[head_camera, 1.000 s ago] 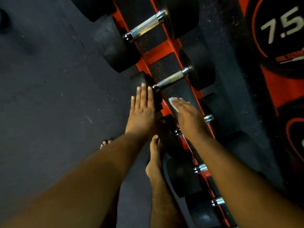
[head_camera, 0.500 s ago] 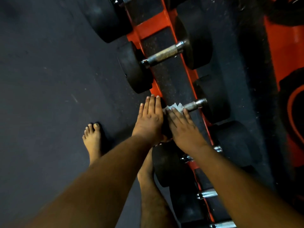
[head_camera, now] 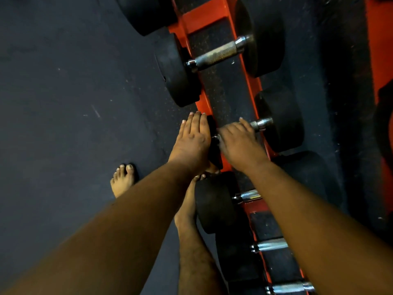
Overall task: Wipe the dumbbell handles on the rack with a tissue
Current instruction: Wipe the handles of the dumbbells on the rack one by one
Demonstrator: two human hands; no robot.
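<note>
Two hands, right hand (head_camera: pixel 238 143) gripping dumbbell handle (head_camera: pixel 260 124), crosswise over rack (head_camera: pixel 204 15)

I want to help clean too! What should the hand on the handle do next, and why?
Probably slide the right hand toward the far end of the dumbbell handle. That shiny end is not covered yet, while the left hand rests flat on the near weight. The tissue is hidden, so I cannot check it.

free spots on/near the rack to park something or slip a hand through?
Bare floor left of the rack, beyond the left foot. Open pad between the top dumbbell handle and the right hand. Crowded: left hand and right hand side by side on one dumbbell; lower handles sit under the right forearm.
</note>
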